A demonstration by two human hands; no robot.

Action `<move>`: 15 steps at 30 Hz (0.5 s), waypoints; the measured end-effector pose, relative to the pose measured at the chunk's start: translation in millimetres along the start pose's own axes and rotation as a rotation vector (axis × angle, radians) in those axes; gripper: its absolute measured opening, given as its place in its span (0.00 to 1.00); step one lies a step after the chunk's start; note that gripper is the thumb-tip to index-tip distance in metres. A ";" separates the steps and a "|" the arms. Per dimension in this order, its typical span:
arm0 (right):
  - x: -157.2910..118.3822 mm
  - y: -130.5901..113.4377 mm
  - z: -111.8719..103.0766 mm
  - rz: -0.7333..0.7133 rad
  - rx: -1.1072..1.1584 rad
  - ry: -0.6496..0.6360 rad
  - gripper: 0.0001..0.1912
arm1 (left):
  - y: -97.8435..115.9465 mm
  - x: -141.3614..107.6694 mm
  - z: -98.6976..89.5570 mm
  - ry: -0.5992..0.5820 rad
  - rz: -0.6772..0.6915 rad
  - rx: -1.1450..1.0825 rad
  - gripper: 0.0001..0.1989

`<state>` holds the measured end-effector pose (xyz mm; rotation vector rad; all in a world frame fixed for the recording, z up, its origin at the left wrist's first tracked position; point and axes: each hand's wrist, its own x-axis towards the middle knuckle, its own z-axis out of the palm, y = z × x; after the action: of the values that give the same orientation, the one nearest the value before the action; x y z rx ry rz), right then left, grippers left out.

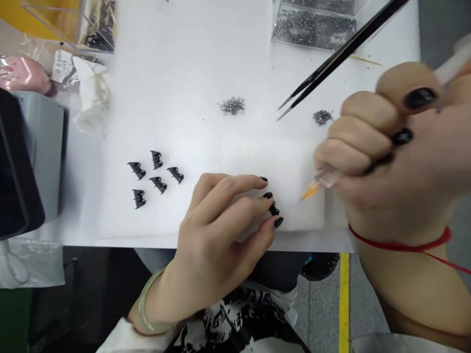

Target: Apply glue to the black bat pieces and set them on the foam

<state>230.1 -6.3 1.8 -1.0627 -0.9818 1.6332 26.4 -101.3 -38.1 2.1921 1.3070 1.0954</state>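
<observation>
Between the thumb and fingers of my left hand (224,230) is a small black part (274,209), held on the white work surface near its front edge. My right hand (397,142) is closed round a clear syringe (328,175) with an orange tip (311,190), which points down-left, a little right of the black part and apart from it. Black tweezers (331,61) also extend from the right hand's side, their points apart above the surface; how they are held is unclear. Several similar black parts (158,184) lie to the left. Two small piles of tiny dark pieces (233,105) (322,117) lie farther back.
A clear box of tiny dark pieces (312,29) stands at the back right, beside a thin wooden stick (366,60). Another clear box (97,24) is at the back left. Crumpled white tissue (91,95) and a grey device (46,147) are along the left side.
</observation>
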 end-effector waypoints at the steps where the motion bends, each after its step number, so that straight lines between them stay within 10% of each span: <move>1: 1.8 0.0 4.3 0.033 0.089 0.073 0.26 | 0.1 -0.5 -0.3 -0.006 -0.011 -0.001 0.08; 5: 3.9 -3.7 23.1 0.209 0.121 0.271 0.41 | 2.1 -1.1 -0.5 -0.004 -0.029 0.014 0.08; 15: 5.3 -1.6 27.1 0.227 0.034 0.276 0.42 | 6.5 0.1 -0.5 -0.025 -0.055 0.027 0.09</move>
<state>203.9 -4.3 10.5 -1.3740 -0.6690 1.6210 29.7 -104.5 -33.6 2.1683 1.3711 1.0329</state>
